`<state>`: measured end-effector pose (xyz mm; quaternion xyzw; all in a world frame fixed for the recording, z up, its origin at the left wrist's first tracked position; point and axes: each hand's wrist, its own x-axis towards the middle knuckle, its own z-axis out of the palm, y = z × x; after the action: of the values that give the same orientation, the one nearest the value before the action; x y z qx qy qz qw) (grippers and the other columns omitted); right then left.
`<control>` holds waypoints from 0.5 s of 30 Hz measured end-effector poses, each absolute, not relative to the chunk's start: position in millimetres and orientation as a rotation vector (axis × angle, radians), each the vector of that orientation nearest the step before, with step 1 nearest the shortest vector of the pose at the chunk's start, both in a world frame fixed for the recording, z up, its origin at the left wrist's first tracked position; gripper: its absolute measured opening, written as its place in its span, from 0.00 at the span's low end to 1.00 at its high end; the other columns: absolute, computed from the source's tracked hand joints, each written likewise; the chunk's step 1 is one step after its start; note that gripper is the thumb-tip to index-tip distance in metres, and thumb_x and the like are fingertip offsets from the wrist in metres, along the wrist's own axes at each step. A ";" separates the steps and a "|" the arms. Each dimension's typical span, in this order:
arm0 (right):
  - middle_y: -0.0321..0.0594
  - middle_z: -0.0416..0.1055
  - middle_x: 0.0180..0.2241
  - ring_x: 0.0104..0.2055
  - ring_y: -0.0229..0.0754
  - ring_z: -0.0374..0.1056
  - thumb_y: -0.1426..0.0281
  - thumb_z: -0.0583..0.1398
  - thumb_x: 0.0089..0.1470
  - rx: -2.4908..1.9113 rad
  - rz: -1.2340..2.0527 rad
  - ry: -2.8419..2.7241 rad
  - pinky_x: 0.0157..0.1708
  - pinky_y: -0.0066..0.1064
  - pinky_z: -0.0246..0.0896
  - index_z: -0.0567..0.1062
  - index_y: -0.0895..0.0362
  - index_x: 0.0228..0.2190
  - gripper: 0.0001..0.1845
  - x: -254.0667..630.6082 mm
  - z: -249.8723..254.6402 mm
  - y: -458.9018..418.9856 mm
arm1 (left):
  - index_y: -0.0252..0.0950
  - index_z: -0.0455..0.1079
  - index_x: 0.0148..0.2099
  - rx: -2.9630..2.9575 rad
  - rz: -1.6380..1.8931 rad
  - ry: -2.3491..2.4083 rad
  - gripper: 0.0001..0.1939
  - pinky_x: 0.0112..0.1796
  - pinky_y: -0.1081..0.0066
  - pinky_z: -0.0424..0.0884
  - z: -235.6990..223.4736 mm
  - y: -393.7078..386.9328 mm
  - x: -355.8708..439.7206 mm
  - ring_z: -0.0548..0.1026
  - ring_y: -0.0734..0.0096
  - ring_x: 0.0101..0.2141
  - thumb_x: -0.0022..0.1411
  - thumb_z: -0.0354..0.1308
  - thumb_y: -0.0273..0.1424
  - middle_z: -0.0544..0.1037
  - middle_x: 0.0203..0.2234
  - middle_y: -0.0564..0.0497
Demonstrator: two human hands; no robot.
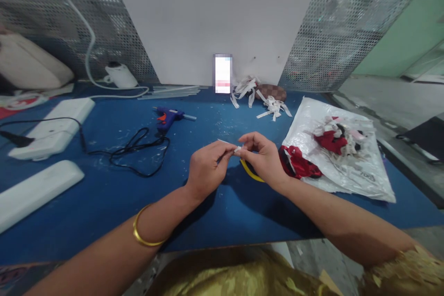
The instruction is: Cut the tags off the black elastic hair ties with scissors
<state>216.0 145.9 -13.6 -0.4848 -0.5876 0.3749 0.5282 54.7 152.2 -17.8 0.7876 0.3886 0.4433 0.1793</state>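
In the middle of the table my left hand [208,165] and my right hand [265,159] meet, fingertips pinched together. Between them is a small white strip [237,149], mostly covered by fingers, with a thin pale end sticking out above my left fingers. Both hands look closed on it. Under my right hand shows part of a yellow curved band [250,172]; the rest is hidden. Shiny red and black fabric [300,163] lies beside my right wrist, partly on a white plastic bag [357,182].
A blue glue gun [169,119] with its black cable [138,173] lies left of my hands. Glue sticks [173,91], a lit phone [222,74] and bunched white strips [274,107] are at the back. A white power strip [57,127] is on the left.
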 end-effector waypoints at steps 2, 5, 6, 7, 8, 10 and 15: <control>0.31 0.68 0.23 0.26 0.35 0.63 0.69 0.67 0.45 -1.147 0.866 -1.428 0.28 0.28 0.60 0.76 0.55 0.30 0.07 216.7 -14.8 146.5 | 0.36 0.76 0.40 2.222 1.246 1.079 0.08 0.39 0.73 0.68 -17.5 152.1 55.0 0.77 0.71 0.36 0.64 0.55 0.27 0.80 0.34 0.50; 0.33 0.70 0.24 0.28 0.35 0.64 0.70 0.67 0.45 -1.142 0.774 -1.453 0.30 0.28 0.60 0.77 0.55 0.24 0.03 217.8 -16.0 146.5 | 0.36 0.76 0.39 2.167 1.247 1.086 0.07 0.39 0.73 0.68 -17.6 152.0 55.9 0.76 0.71 0.36 0.64 0.55 0.27 0.80 0.34 0.50; 0.33 0.70 0.24 0.28 0.35 0.65 0.70 0.67 0.45 -1.140 0.750 -1.450 0.30 0.28 0.60 0.78 0.55 0.23 0.03 218.1 -16.0 146.4 | 0.36 0.75 0.39 2.142 1.247 1.098 0.07 0.39 0.73 0.68 -17.7 152.0 56.2 0.76 0.71 0.35 0.64 0.56 0.27 0.80 0.33 0.50; 0.33 0.70 0.23 0.27 0.35 0.65 0.71 0.67 0.45 -1.140 0.736 -1.444 0.29 0.28 0.60 0.78 0.55 0.23 0.03 218.3 -15.7 146.3 | 0.36 0.75 0.38 2.115 1.245 1.109 0.07 0.39 0.73 0.68 -17.7 152.0 56.5 0.76 0.71 0.35 0.63 0.56 0.28 0.80 0.33 0.51; 0.33 0.70 0.23 0.27 0.35 0.65 0.71 0.67 0.45 -1.141 0.728 -1.437 0.28 0.28 0.60 0.79 0.55 0.23 0.03 218.4 -15.2 146.2 | 0.36 0.75 0.38 2.087 1.243 1.112 0.06 0.38 0.73 0.68 -17.7 152.0 56.7 0.76 0.71 0.35 0.63 0.56 0.28 0.80 0.32 0.51; 0.33 0.69 0.22 0.25 0.34 0.64 0.70 0.68 0.45 -1.142 0.730 -1.414 0.27 0.27 0.59 0.79 0.55 0.23 0.03 218.2 -13.4 146.1 | 0.36 0.75 0.38 2.037 1.231 1.091 0.07 0.37 0.73 0.69 -17.5 151.6 57.0 0.76 0.72 0.33 0.65 0.55 0.30 0.79 0.31 0.52; 0.32 0.70 0.22 0.24 0.33 0.64 0.71 0.68 0.44 -1.135 0.744 -1.365 0.26 0.26 0.58 0.79 0.55 0.23 0.02 217.0 -9.4 145.7 | 0.37 0.72 0.41 1.953 1.205 1.011 0.12 0.36 0.73 0.69 -18.6 148.6 57.9 0.74 0.72 0.33 0.69 0.47 0.32 0.77 0.30 0.51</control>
<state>217.0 145.7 -9.4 -0.4841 -0.5818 0.3172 0.5715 57.9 148.6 -18.6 0.7400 0.3831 0.4567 0.3115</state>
